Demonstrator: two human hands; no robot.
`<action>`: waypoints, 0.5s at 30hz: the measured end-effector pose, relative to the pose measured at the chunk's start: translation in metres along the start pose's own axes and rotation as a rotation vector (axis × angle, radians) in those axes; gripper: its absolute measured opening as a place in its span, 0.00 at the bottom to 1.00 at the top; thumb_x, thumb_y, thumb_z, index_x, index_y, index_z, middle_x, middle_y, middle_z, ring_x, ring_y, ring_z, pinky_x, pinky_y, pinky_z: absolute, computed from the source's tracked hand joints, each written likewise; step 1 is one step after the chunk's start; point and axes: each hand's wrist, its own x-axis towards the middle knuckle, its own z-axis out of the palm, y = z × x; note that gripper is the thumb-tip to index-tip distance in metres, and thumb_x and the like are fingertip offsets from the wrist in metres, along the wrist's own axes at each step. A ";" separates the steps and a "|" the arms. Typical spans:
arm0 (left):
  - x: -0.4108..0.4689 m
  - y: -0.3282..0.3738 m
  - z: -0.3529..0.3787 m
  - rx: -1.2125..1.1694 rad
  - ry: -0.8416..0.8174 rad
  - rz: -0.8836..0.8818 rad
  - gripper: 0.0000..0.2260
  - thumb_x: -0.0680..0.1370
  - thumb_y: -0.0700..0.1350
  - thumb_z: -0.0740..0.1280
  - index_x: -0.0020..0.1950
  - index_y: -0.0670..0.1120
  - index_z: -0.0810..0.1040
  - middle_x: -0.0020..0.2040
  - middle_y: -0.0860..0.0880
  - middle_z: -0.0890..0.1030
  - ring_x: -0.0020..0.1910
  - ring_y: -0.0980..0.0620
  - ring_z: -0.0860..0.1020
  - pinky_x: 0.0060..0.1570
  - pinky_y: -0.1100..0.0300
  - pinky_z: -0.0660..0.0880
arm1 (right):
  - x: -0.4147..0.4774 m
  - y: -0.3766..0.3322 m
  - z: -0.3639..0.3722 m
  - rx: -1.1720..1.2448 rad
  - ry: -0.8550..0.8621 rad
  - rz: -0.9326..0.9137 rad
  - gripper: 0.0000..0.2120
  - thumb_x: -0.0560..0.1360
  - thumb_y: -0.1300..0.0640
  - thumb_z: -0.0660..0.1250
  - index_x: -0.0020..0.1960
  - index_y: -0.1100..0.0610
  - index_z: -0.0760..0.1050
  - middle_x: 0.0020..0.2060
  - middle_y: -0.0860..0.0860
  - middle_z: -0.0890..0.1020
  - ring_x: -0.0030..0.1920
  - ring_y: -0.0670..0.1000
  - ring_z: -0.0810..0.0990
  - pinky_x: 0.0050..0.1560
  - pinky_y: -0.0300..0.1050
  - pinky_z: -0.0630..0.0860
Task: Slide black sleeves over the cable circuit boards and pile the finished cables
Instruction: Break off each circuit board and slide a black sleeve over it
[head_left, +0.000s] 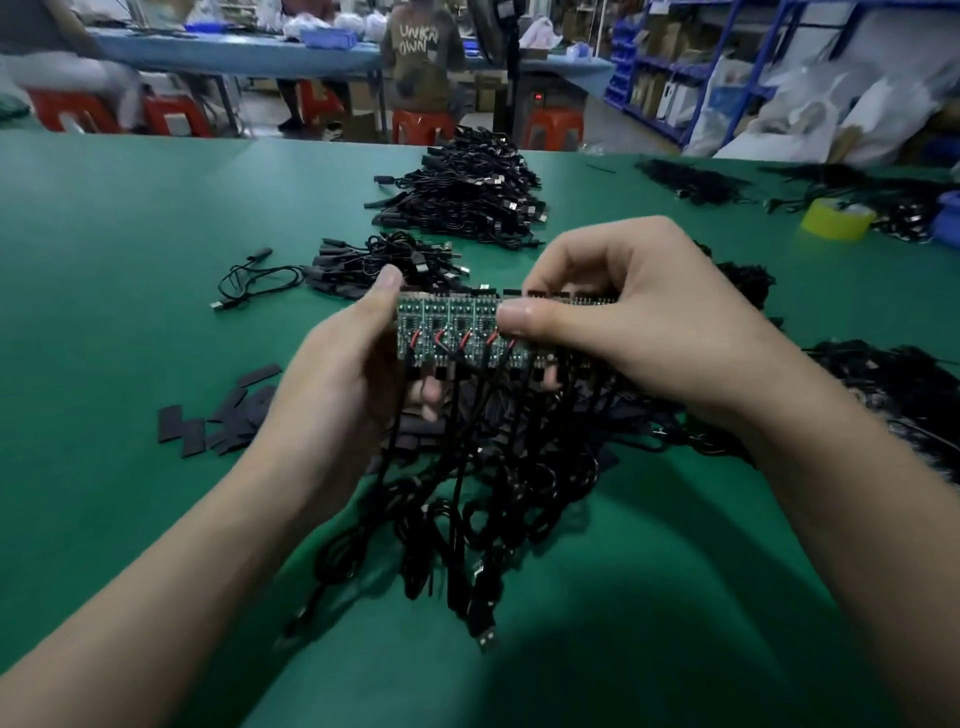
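Here, both hands hold a row of green circuit boards (449, 327) side by side above the worktop (130, 234). The left hand (337, 379) grips the row's left end, fingers curled behind it. The right hand (623, 322) pinches the row between thumb and fingers. The boards' black cables (467, 499) hang down in a tangle. Loose black sleeves (223, 415) lie to the left, and 2 piles of cables (462, 192) lie farther back.
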 end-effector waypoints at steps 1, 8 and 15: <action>-0.003 0.002 -0.002 -0.005 -0.054 0.020 0.18 0.80 0.58 0.61 0.39 0.52 0.85 0.35 0.52 0.80 0.28 0.55 0.74 0.30 0.62 0.74 | 0.000 0.002 -0.001 0.064 -0.020 0.037 0.11 0.71 0.48 0.78 0.39 0.54 0.83 0.34 0.50 0.86 0.33 0.48 0.85 0.39 0.43 0.80; -0.013 0.006 -0.012 0.114 -0.150 0.138 0.10 0.77 0.52 0.72 0.38 0.50 0.80 0.32 0.52 0.80 0.28 0.55 0.78 0.31 0.68 0.75 | 0.002 0.009 -0.015 0.227 -0.166 0.166 0.19 0.63 0.42 0.80 0.42 0.56 0.85 0.35 0.64 0.81 0.31 0.52 0.75 0.34 0.33 0.74; -0.011 -0.022 -0.006 0.187 -0.107 -0.053 0.12 0.71 0.53 0.72 0.42 0.45 0.86 0.37 0.45 0.85 0.35 0.51 0.84 0.36 0.64 0.79 | 0.003 0.017 -0.014 -0.228 -0.301 0.130 0.09 0.71 0.41 0.71 0.46 0.44 0.85 0.41 0.42 0.86 0.41 0.39 0.84 0.45 0.43 0.78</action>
